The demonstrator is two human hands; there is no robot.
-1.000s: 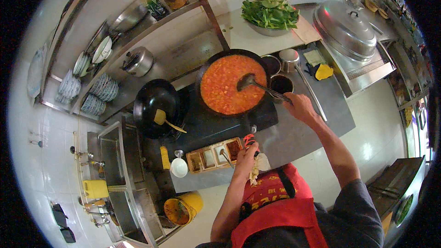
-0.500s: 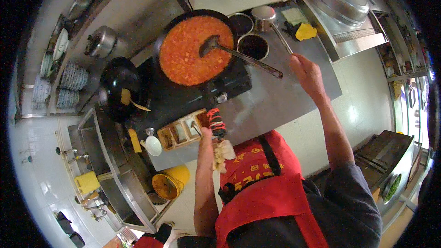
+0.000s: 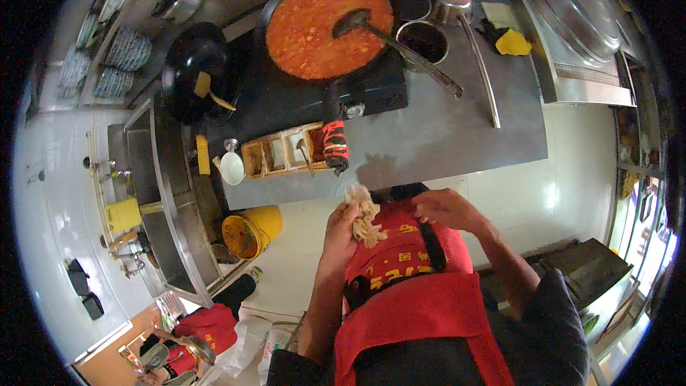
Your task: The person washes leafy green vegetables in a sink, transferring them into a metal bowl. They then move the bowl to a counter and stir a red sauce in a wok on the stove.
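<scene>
My left hand point(image 3: 341, 227) is closed on a crumpled beige cloth point(image 3: 367, 223), held in front of my red apron. My right hand point(image 3: 449, 210) is beside it over the apron, fingers loosely curled and apart, with nothing visible in it. Beyond the hands, the wok handle point(image 3: 334, 144), wrapped in red and black, points toward me. The wok point(image 3: 270, 50) holds an orange-red stew with chunks, and a dark metal ladle point(image 3: 421, 62) rests in it. A long-handled steel dipper point(image 3: 480, 57) lies on the counter at the right, its handle toward me.
A seasoning tray point(image 3: 277, 171) with a spoon sits left of the handle, near a white bowl point(image 3: 232, 169). A second black wok point(image 3: 193, 64) is farther left. Dark-filled pots point(image 3: 423, 41) stand right of the stew. Below the counter is a yellow bucket point(image 3: 267, 222). Another person point(image 3: 207, 330) is at lower left.
My right hand has let go of the dipper handle and come back to my front. My left hand, with the cloth, has drawn away from the wok handle. The view has shifted, so the counter sits higher.
</scene>
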